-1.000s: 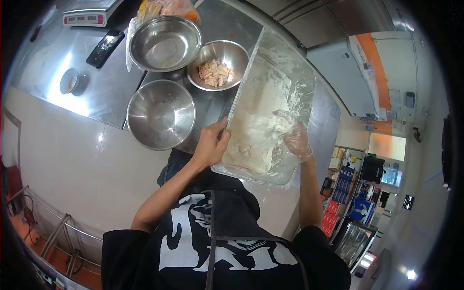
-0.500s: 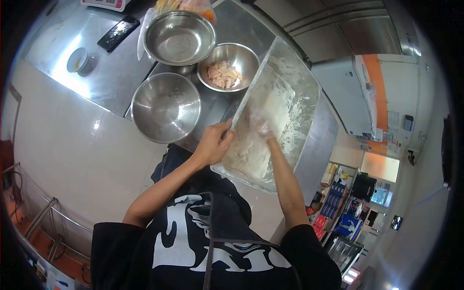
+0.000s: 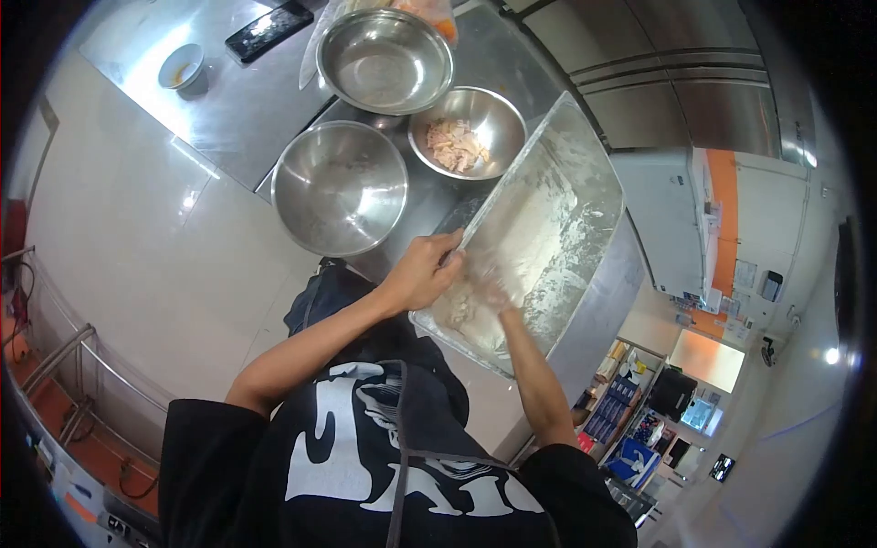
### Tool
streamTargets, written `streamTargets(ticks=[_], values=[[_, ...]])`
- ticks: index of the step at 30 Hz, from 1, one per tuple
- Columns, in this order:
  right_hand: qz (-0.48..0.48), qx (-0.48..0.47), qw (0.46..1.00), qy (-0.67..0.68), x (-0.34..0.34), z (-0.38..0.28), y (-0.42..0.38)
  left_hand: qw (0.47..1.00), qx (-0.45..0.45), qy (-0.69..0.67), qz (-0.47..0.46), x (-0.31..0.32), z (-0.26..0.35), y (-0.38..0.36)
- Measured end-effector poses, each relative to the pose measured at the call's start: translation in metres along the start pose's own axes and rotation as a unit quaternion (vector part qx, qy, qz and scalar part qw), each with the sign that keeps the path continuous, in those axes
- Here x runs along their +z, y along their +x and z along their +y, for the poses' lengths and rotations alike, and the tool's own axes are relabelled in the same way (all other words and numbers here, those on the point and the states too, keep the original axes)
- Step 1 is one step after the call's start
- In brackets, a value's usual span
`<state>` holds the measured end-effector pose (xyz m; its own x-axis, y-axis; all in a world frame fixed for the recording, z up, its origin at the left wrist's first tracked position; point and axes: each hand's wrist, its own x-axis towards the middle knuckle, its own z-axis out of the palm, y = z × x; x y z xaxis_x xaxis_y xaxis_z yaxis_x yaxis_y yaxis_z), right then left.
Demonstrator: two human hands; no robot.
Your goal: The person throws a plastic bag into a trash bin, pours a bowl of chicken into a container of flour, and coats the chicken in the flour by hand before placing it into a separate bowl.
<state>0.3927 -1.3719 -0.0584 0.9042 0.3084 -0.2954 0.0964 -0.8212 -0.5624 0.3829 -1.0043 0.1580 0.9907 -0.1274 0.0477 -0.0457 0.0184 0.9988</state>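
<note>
A deep metal tray (image 3: 592, 187) stands at an angle in front of me, its walls smeared white. White flour-like powder (image 3: 539, 233) covers much of its bottom. My left hand (image 3: 426, 272) is closed on the tray's near left rim, thumb and fingers pinching the edge. Inside the tray's near end is my right hand (image 3: 491, 288), blurred by motion, in what looks like a clear plastic glove. It is down at the powder and some pale lumps; its fingers are too smeared to read.
Left of the tray, a steel bowl (image 3: 493, 128) holds pale raw meat pieces (image 3: 455, 146). A wide steel bowl (image 3: 340, 187) and another raised bowl (image 3: 384, 64) stand beside it. Farther left lie a black phone (image 3: 269, 32) and a small cup (image 3: 181, 67). A white chest-like unit (image 3: 660, 215) stands right.
My right hand has moved toward the near end of the tray. My left hand keeps its hold on the rim. The whole view has shifted slightly.
</note>
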Motion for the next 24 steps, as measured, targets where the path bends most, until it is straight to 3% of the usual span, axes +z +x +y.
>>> streamTargets(ticks=[2, 5, 6, 8, 9, 10, 11, 14, 17, 20, 21, 23, 24], values=[[0.066, -0.056, 0.996, -0.007, -0.024, -0.082, -0.042, 1.0, 0.008, -0.006, 0.012, 0.003, -0.007, 0.001], [0.113, -0.188, 0.971, -0.095, -0.066, -0.109, -0.055, 1.0, 0.018, 0.0, 0.016, 0.005, -0.011, 0.001], [0.111, -0.188, 0.971, -0.095, -0.077, -0.121, -0.044, 1.0, 0.022, 0.009, 0.012, 0.004, -0.011, 0.0], [0.112, 0.047, 0.979, 0.163, -0.096, -0.132, -0.018, 1.0, 0.016, 0.006, 0.012, 0.004, -0.011, -0.001], [0.084, 0.088, 0.984, 0.131, -0.091, -0.103, -0.011, 1.0, 0.016, 0.004, 0.012, 0.005, -0.01, 0.0], [0.041, 0.045, 0.998, -0.028, -0.07, -0.059, -0.013, 1.0, 0.017, 0.002, 0.006, 0.005, -0.008, -0.001], [0.034, -0.001, 0.994, -0.103, -0.052, -0.052, -0.026, 1.0, 0.004, 0.001, 0.001, 0.003, -0.005, -0.001], [0.088, -0.085, 0.984, -0.133, -0.046, -0.126, -0.075, 1.0, -0.006, -0.002, 0.003, 0.004, -0.006, 0.0], [0.115, -0.115, 0.954, -0.254, -0.091, -0.167, -0.072, 1.0, -0.003, -0.003, 0.006, 0.003, -0.005, 0.001], [-0.035, 0.042, 0.949, -0.312, -0.058, 0.036, -0.067, 1.0, -0.011, 0.001, 0.01, 0.003, -0.005, -0.001], [-0.034, 0.044, 0.949, -0.31, -0.064, 0.015, -0.069, 1.0, -0.009, 0.008, 0.012, 0.003, -0.004, 0.0], [-0.303, 0.04, 0.835, -0.458, -0.092, -0.077, -0.064, 1.0, -0.006, 0.0, 0.01, 0.003, -0.004, 0.001], [-0.303, 0.038, 0.834, -0.459, -0.088, -0.101, -0.062, 1.0, -0.006, -0.009, 0.013, 0.004, -0.003, 0.0]])
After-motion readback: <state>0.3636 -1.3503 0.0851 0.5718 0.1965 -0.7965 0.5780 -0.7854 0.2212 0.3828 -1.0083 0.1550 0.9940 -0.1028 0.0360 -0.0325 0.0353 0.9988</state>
